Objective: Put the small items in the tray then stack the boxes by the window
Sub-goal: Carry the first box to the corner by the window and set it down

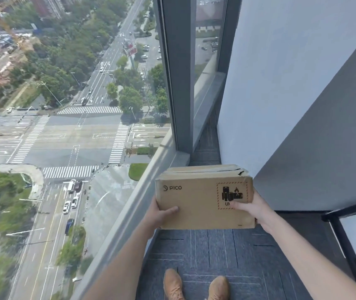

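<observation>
A brown cardboard box marked PICO, with a red-framed battery warning label, is held between both my hands just above the blue carpet by the window. My left hand grips its lower left corner, thumb on the near face. My right hand grips its right side, thumb over the label. The box's top flaps look slightly uneven; I cannot tell whether another box lies under it. No tray or small items are in view.
The tall window with its grey sill runs along the left, a grey mullion behind the box. A white wall stands on the right, a dark table frame at lower right. My shoes stand on the carpet.
</observation>
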Demonstrator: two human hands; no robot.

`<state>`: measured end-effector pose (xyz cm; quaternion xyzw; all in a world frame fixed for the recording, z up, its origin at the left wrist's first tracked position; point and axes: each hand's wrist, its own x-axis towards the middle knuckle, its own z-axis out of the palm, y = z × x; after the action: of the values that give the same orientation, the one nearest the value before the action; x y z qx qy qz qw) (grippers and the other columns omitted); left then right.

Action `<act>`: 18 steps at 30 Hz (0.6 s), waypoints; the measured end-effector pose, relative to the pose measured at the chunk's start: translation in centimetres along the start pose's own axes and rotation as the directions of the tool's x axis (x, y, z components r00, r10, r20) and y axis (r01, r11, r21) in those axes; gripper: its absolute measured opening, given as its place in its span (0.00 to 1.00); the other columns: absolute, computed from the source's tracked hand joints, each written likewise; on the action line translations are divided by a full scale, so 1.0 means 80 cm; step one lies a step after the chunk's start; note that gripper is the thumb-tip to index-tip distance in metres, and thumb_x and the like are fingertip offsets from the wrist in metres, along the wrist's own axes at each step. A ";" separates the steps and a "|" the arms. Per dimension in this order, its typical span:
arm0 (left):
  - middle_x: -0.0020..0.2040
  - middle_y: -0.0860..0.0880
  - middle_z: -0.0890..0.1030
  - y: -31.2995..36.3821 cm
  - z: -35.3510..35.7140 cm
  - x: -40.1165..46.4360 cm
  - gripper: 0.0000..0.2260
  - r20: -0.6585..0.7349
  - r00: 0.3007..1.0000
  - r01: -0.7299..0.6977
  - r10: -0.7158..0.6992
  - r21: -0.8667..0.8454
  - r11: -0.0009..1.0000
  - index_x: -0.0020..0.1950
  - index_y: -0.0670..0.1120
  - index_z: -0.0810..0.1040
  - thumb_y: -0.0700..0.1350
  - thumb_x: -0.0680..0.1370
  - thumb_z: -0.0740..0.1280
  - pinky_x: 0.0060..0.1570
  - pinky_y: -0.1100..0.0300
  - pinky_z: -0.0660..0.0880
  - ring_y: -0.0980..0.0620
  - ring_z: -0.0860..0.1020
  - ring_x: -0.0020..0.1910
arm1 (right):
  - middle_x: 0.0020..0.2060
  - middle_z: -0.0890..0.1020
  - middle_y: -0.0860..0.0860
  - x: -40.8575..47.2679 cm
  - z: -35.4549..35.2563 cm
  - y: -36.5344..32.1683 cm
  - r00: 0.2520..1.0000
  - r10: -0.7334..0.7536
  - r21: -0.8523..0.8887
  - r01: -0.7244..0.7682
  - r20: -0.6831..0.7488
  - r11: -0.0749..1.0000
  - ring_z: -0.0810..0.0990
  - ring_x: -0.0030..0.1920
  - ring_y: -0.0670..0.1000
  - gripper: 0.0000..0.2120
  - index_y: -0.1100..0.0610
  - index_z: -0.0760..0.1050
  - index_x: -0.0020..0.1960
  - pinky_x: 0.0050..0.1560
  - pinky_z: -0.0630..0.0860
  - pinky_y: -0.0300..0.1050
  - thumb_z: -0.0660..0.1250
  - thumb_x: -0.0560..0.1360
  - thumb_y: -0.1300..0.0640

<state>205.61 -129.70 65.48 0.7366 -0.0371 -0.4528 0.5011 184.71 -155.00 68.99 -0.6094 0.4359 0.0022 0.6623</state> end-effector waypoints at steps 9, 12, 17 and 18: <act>0.62 0.52 0.81 -0.142 0.017 0.229 0.38 0.104 0.993 0.053 -0.054 0.010 0.999 0.72 0.55 0.68 0.49 0.66 0.82 0.58 0.48 0.81 0.51 0.81 0.60 | 0.55 0.85 0.46 0.187 0.013 0.156 0.989 0.134 -0.008 -0.135 -0.066 0.991 0.81 0.59 0.50 0.31 0.46 0.74 0.63 0.62 0.76 0.59 0.82 0.64 0.53; 0.63 0.54 0.80 -0.202 0.033 0.310 0.38 0.123 0.992 0.037 -0.041 0.040 0.999 0.71 0.57 0.67 0.51 0.66 0.82 0.56 0.50 0.82 0.53 0.80 0.61 | 0.55 0.85 0.48 0.266 0.016 0.229 0.987 0.150 0.009 -0.150 -0.065 0.989 0.81 0.57 0.51 0.29 0.47 0.74 0.62 0.59 0.78 0.61 0.82 0.64 0.54; 0.63 0.56 0.80 -0.307 0.061 0.447 0.40 0.088 0.995 0.028 -0.035 0.085 0.996 0.72 0.58 0.67 0.54 0.65 0.82 0.59 0.46 0.80 0.53 0.79 0.61 | 0.56 0.84 0.48 0.395 0.018 0.352 0.985 0.159 0.007 -0.159 -0.061 0.987 0.81 0.58 0.53 0.33 0.46 0.73 0.64 0.60 0.76 0.64 0.82 0.63 0.52; 0.63 0.56 0.80 -0.327 0.066 0.473 0.40 0.090 0.996 0.021 -0.029 0.089 0.996 0.73 0.58 0.66 0.54 0.65 0.81 0.59 0.46 0.80 0.53 0.79 0.62 | 0.56 0.84 0.48 0.420 0.019 0.374 0.986 0.154 0.006 -0.154 -0.060 0.988 0.81 0.59 0.53 0.34 0.45 0.73 0.64 0.61 0.76 0.65 0.83 0.62 0.52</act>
<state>213.67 -139.72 21.02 0.7370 -0.0706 -0.4899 0.4602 190.41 -163.82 25.19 -0.5730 0.5016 0.0347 0.6472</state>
